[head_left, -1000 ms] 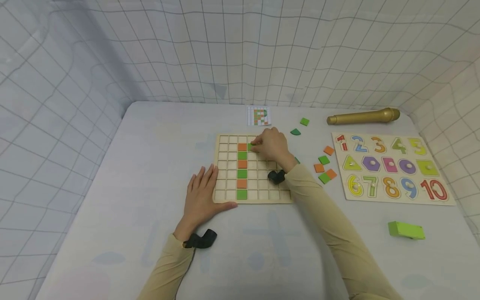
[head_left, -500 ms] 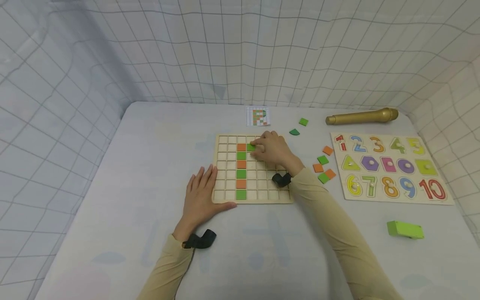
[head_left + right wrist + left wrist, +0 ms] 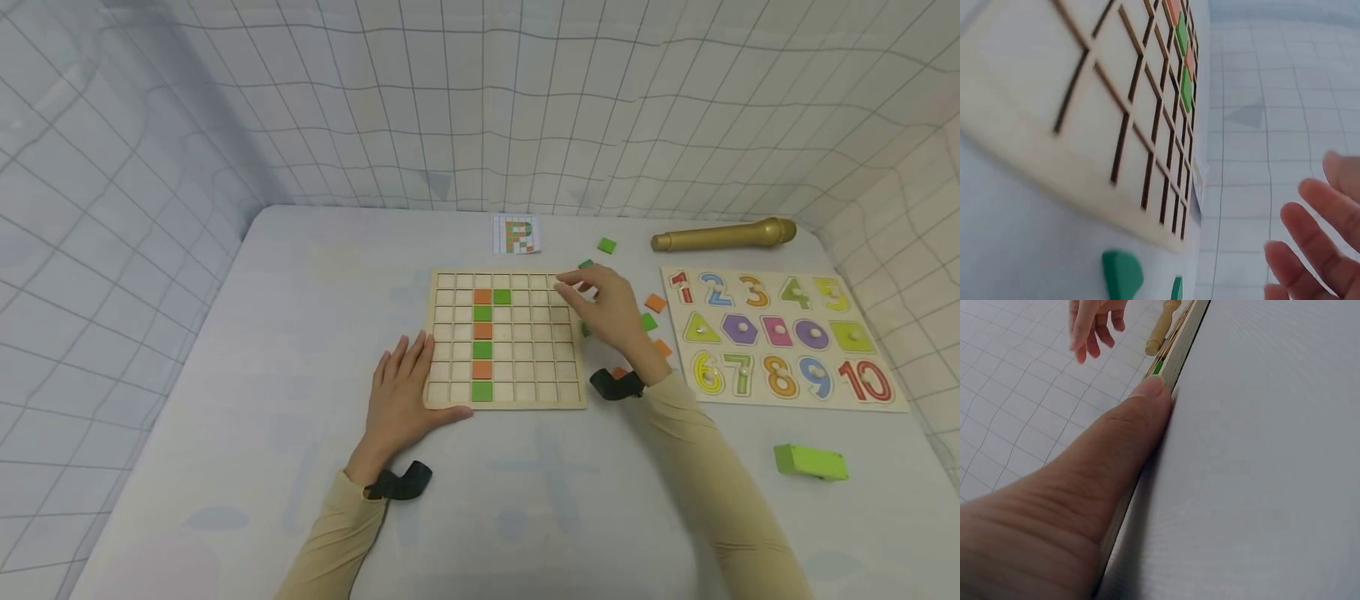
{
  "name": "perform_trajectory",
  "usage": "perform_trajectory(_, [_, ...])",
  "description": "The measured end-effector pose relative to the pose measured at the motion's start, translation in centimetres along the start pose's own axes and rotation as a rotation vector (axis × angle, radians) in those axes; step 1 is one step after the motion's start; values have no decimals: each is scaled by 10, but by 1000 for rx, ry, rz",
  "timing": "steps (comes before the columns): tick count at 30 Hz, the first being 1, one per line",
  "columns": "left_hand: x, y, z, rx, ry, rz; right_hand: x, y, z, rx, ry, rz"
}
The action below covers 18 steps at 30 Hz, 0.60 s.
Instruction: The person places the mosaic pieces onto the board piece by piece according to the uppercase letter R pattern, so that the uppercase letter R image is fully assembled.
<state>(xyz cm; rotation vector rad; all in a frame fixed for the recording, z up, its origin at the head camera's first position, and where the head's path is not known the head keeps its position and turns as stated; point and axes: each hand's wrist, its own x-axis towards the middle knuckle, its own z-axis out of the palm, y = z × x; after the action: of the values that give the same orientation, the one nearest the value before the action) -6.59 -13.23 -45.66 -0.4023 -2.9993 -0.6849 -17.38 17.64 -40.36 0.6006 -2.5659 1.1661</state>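
Note:
A wooden grid board (image 3: 522, 371) lies in the middle of the table. In its third column from the left stands a line of alternating orange and green square tiles (image 3: 482, 331). One green tile (image 3: 502, 297) sits beside the top orange one. My left hand (image 3: 401, 392) rests at the board's lower left corner, fingers straight along the left side and thumb on the front edge; the left wrist view shows the thumb (image 3: 1129, 419) against that edge. Over the board's right edge, my right hand (image 3: 611, 308) hovers with loose fingers and nothing held. Dark green pieces (image 3: 1121, 275) lie beside the board in the right wrist view.
Behind the board lies a small pattern card (image 3: 516, 235). Loose orange tiles (image 3: 656, 303) and green tiles (image 3: 607, 246) lie to the right. Farther right are a number and shape puzzle (image 3: 783, 350), a gold microphone (image 3: 723, 236) and a green block (image 3: 810, 461).
My right hand has let go of the green tile in the fourth column and moved right, off to the board's right edge. The left hand has stayed in place.

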Motion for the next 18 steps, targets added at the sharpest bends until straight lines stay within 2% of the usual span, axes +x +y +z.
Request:
perform_trajectory(4, [0, -1, 1, 5, 6, 4, -20, 2, -18, -64, 122, 62])
perform_trajectory(7, [0, -1, 1, 5, 8, 4, -34, 1, -30, -109, 124, 121])
perform_trajectory(11, [-1, -1, 0, -2, 1, 3, -50, 3, -43, -170, 56, 194])
perform_trajectory(18, [-1, 0, 1, 7, -10, -2, -72, 7, -58, -244, -160, 285])
